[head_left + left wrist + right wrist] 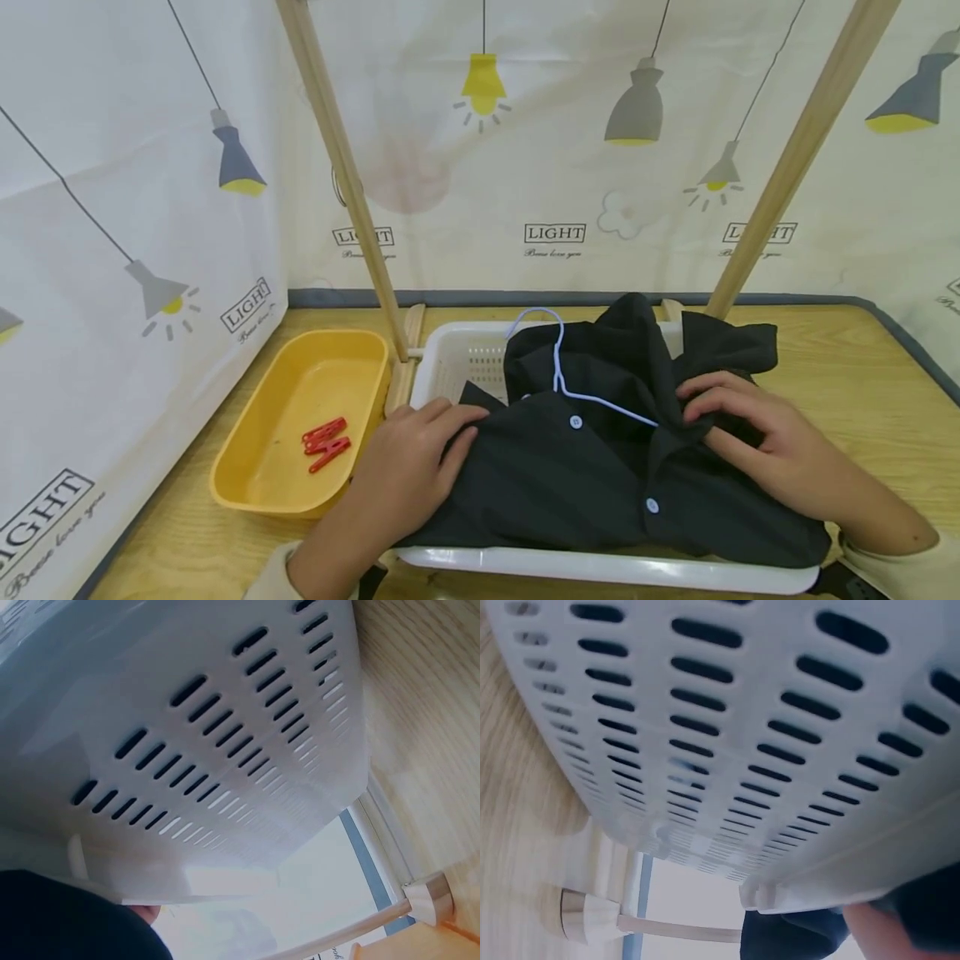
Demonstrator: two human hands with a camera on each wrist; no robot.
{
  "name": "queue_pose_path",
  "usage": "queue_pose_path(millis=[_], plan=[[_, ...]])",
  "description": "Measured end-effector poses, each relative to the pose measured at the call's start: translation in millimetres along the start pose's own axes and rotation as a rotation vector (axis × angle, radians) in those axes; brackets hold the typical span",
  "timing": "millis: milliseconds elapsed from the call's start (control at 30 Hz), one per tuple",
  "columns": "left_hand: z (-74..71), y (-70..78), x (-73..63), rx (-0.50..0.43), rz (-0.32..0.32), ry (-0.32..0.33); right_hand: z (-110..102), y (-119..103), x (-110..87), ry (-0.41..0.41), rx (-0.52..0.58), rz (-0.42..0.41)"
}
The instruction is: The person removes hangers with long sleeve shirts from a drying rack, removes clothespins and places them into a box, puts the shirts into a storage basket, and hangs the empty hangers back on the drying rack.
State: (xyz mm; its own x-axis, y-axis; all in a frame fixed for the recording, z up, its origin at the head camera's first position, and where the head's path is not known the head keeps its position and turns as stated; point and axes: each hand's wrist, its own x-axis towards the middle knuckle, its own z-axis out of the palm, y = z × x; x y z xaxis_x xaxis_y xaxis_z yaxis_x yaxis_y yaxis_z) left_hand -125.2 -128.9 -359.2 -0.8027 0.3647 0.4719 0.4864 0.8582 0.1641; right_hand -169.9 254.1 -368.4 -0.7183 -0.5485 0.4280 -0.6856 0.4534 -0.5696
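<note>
A black button-up shirt with pale buttons lies bunched over the white slotted basket. Its raised collar and front stand up around a light-blue hanger, whose hook sticks out above the cloth and one arm runs into the shirt on the right. At the shirt's left side, my left hand pinches the black cloth between thumb and fingers. My right hand grips the front edge near the hanger's right arm, fingertips tucked behind the fabric. The hanger's left arm is hidden under the cloth.
Left of the basket stands a yellow tub with red clothespins in it. Two wooden poles rise behind the basket, left and right. A curtain printed with lamps closes off the back and left of the wooden table.
</note>
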Motion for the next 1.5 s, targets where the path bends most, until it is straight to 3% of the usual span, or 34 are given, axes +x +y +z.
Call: queue_pose_path(millis=[167,367,567,867,1067,1267,1367,1500], plan=[[-0.6,0.2,1.2,-0.004,-0.015,-0.027,0,1,-2.4,-0.097,-0.164,0.114],[-1.4,0.7,1.3,-0.003,-0.019,-0.036,-1,2,-4.9,-0.146,-0.337,0.138],[-2.5,1.5,2.5,-0.005,-0.009,-0.04,-3,-2,-1.5,-0.193,-0.35,0.198],[-3.2,1.9,3.5,-0.019,-0.019,-0.054,-2,-3,2.4,-0.214,-0.348,0.18],[-3.7,2.1,2.5,-0.015,-0.022,-0.051,0,-4,0.9,-0.188,-0.314,0.198],[-3.3,1.5,0.6,-0.021,-0.027,-0.049,2,-8,3.2,-0.136,-0.171,0.258],[-2.8,0.6,0.5,-0.022,-0.019,-0.032,4,-12,4.1,-0.056,-0.13,0.234],[-2.1,-0.1,-0.1,-0.022,-0.002,0.0,4,-16,5.0,0.081,-0.18,0.104]])
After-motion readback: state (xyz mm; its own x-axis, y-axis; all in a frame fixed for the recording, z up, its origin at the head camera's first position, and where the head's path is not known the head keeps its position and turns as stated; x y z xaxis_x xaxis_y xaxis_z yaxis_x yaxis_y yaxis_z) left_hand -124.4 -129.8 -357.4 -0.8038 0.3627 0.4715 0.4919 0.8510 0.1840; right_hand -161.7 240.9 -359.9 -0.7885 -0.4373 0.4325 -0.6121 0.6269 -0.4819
